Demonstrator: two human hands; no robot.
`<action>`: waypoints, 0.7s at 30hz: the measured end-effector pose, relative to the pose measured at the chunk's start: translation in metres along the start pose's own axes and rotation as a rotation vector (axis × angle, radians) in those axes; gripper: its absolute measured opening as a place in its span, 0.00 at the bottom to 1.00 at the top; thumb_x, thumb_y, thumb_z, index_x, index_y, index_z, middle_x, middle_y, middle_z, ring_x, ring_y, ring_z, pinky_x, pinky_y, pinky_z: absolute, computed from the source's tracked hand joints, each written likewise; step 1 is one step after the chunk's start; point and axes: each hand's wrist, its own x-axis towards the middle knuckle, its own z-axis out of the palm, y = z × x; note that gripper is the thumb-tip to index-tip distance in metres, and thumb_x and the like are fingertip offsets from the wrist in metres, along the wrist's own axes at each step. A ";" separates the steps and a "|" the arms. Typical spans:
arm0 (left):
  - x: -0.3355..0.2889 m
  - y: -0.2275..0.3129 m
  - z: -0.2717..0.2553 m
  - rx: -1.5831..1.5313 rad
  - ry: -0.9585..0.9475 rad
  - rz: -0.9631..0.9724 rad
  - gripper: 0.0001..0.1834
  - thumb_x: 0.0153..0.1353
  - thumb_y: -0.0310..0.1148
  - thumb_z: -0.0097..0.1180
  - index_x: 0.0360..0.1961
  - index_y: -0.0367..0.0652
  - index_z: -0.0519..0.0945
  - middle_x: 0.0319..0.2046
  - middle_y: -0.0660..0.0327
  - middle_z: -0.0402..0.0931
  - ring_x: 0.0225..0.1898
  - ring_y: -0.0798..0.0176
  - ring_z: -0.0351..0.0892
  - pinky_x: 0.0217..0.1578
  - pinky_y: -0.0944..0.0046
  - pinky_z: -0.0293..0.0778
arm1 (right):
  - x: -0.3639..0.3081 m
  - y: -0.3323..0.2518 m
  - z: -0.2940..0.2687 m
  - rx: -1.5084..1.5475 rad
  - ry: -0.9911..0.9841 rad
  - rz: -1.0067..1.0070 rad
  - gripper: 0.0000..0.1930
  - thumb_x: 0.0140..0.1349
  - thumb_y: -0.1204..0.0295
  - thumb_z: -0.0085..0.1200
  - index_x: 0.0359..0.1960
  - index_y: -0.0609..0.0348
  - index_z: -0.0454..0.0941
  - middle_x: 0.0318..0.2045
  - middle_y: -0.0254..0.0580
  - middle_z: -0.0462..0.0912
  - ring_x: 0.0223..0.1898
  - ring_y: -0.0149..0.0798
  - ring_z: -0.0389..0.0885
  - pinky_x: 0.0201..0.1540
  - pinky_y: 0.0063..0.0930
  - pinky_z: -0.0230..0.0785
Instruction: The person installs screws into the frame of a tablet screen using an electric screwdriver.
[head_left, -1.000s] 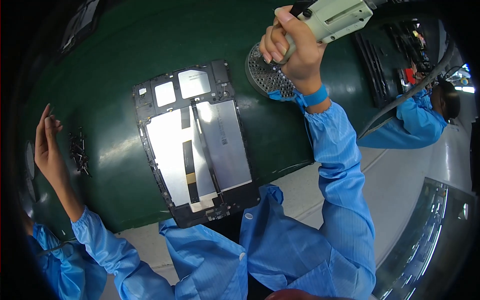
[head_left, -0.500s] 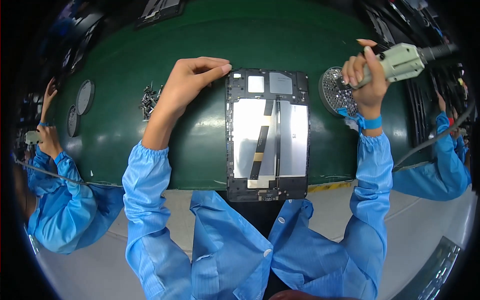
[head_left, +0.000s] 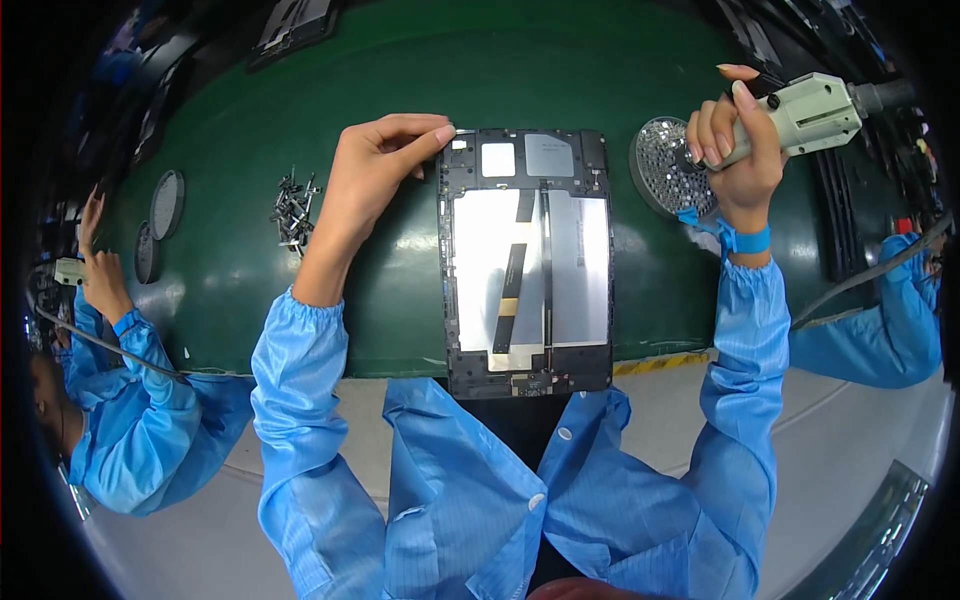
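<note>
An opened tablet [head_left: 580,270] lies at the near edge of the table, its silver inner plates, black frame and ribbon cables bared. My left hand [head_left: 372,172] pinches its far left corner between thumb and fingers. To the right, my right hand [head_left: 745,165] is wrapped round a pale green electric screwdriver [head_left: 815,112], its cord running off to the right. The tool's tip is hidden by my fingers, above a round dish of small screws [head_left: 660,165]. A blue wrist strap [head_left: 745,242] circles my right wrist.
Small loose metal parts [head_left: 293,212] lie in a pile left of my left forearm. Two round dishes [head_left: 167,205] stand farther left. Dark panels [head_left: 838,215] line the right side. Co-workers in blue [head_left: 165,430] sit on both sides; a grey cable [head_left: 870,275] hangs at right.
The tablet and my left hand sit slightly farther left and up in the picture, as does much of the table. My right hand still holds the screwdriver over the dish.
</note>
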 end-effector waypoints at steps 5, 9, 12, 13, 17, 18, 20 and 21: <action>0.002 0.004 -0.002 -0.016 -0.074 -0.059 0.15 0.64 0.33 0.62 0.48 0.34 0.84 0.38 0.61 0.83 0.32 0.73 0.73 0.36 0.72 0.71 | -0.001 -0.002 0.003 -0.084 -0.036 0.003 0.20 0.70 0.68 0.40 0.55 0.73 0.67 0.14 0.30 0.59 0.14 0.27 0.59 0.21 0.26 0.60; -0.002 -0.003 -0.012 -0.052 -0.185 -0.021 0.14 0.66 0.33 0.60 0.46 0.32 0.83 0.39 0.59 0.83 0.34 0.72 0.74 0.39 0.71 0.73 | -0.002 -0.002 0.017 0.058 0.010 0.050 0.16 0.69 0.70 0.42 0.52 0.71 0.70 0.13 0.32 0.61 0.13 0.29 0.60 0.19 0.27 0.60; -0.014 -0.004 -0.010 -0.089 -0.227 -0.020 0.13 0.67 0.32 0.58 0.45 0.32 0.83 0.41 0.57 0.83 0.36 0.72 0.75 0.41 0.71 0.74 | -0.005 -0.002 0.046 0.101 -0.027 0.102 0.16 0.69 0.70 0.43 0.51 0.69 0.71 0.12 0.31 0.60 0.12 0.28 0.60 0.19 0.27 0.60; -0.019 -0.004 -0.009 -0.097 -0.245 -0.026 0.13 0.68 0.32 0.57 0.44 0.32 0.83 0.43 0.56 0.83 0.37 0.72 0.76 0.41 0.71 0.74 | -0.006 0.000 0.059 0.189 -0.053 0.117 0.12 0.68 0.72 0.47 0.47 0.68 0.74 0.12 0.33 0.63 0.11 0.29 0.62 0.18 0.27 0.60; -0.037 -0.005 0.000 -0.063 -0.301 -0.061 0.15 0.69 0.32 0.56 0.47 0.30 0.82 0.45 0.55 0.83 0.37 0.71 0.79 0.41 0.71 0.77 | -0.010 -0.003 0.122 0.047 -0.203 0.193 0.17 0.71 0.67 0.39 0.51 0.69 0.71 0.11 0.28 0.57 0.11 0.26 0.57 0.18 0.26 0.60; -0.039 -0.007 0.002 -0.079 -0.346 -0.050 0.15 0.69 0.32 0.55 0.48 0.29 0.81 0.43 0.56 0.83 0.36 0.71 0.79 0.40 0.70 0.77 | -0.010 0.003 0.130 0.117 -0.263 0.177 0.16 0.71 0.68 0.38 0.49 0.68 0.71 0.11 0.28 0.57 0.11 0.26 0.57 0.17 0.26 0.60; -0.041 -0.009 0.004 -0.097 -0.359 -0.024 0.15 0.69 0.32 0.55 0.48 0.29 0.81 0.42 0.57 0.83 0.35 0.71 0.79 0.40 0.70 0.77 | -0.009 0.010 0.149 0.178 -0.364 0.176 0.14 0.72 0.68 0.37 0.46 0.66 0.71 0.11 0.28 0.57 0.11 0.26 0.58 0.18 0.26 0.61; -0.041 -0.011 0.004 -0.092 -0.374 0.001 0.15 0.69 0.32 0.55 0.48 0.29 0.81 0.40 0.58 0.83 0.35 0.71 0.80 0.39 0.70 0.77 | -0.011 0.014 0.156 0.187 -0.414 0.149 0.14 0.72 0.68 0.37 0.46 0.66 0.71 0.11 0.28 0.58 0.11 0.26 0.58 0.18 0.26 0.61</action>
